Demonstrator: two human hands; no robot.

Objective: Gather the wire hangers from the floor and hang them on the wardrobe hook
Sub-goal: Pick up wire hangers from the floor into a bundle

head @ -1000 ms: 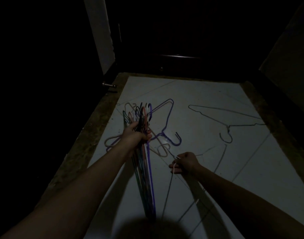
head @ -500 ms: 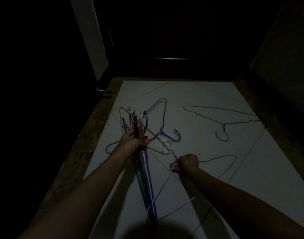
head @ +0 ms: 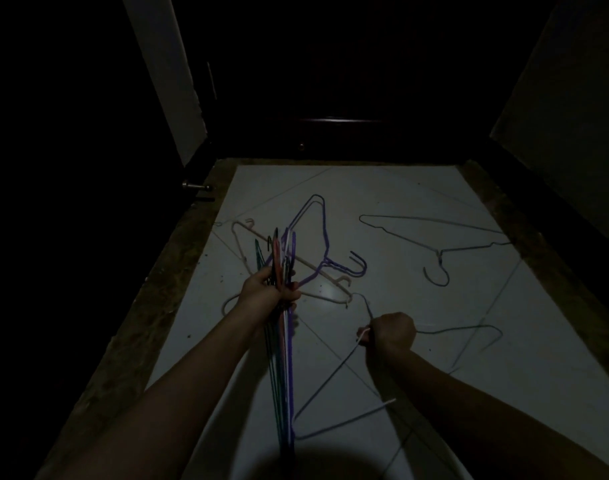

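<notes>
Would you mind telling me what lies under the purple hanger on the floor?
A pale pink hanger passes under the purple hanger on the white floor. Where they cross near the left hand, its bundle of hangers covers them.

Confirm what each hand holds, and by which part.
Left hand grips a bundle of coloured wire hangers just below their hooks. Right hand grips a thin grey wire hanger near its hook.

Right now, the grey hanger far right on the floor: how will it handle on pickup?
The grey hanger is thin bare wire, so probably light and springy. It lies flat on glossy tile, so it may skid before lifting. It lies alone, so it is unlikely to snag; its hook looks easiest to pinch.
</notes>
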